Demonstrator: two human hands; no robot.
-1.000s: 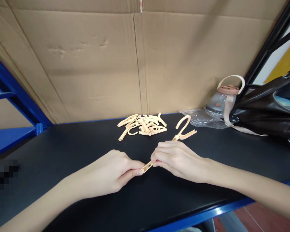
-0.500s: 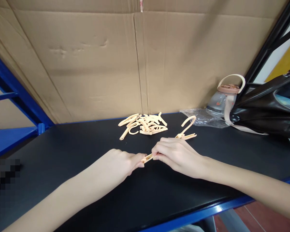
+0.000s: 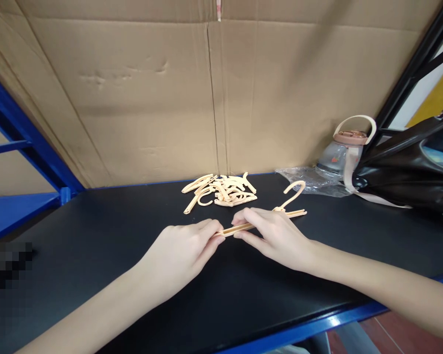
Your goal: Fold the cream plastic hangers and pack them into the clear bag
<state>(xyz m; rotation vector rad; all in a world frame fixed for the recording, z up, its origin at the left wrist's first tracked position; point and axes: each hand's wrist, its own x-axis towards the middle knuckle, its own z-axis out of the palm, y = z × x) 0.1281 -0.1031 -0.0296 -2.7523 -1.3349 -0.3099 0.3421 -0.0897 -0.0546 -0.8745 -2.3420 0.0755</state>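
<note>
Between my two hands is a cream-coloured folding hanger [image 3: 239,229], held just above the black tabletop. My left hand [image 3: 186,248] pinches the left end of its arm between thumb and fingers. Farther along the same arm, my right hand [image 3: 275,238] grips it, thumb below and fingers above. The hanger's hook and its other arm stick out beyond the right hand, partly hidden by it. Behind my hands lies a pile of similar cream hangers [image 3: 225,191], jumbled together on the tabletop.
The black tabletop [image 3: 96,236] has a blue metal edge and backs onto a cardboard wall [image 3: 151,98]. At the back right are a clear bottle [image 3: 334,156] with a strap, a crumpled plastic bag [image 3: 302,179] and a black bag [image 3: 402,157]. A blue frame post [image 3: 40,142] stands left.
My left hand has turned, and its thumb now shows beneath the hanger arm. The hanger has shifted slightly right and lies flatter, with more of its arm showing between my hands.
</note>
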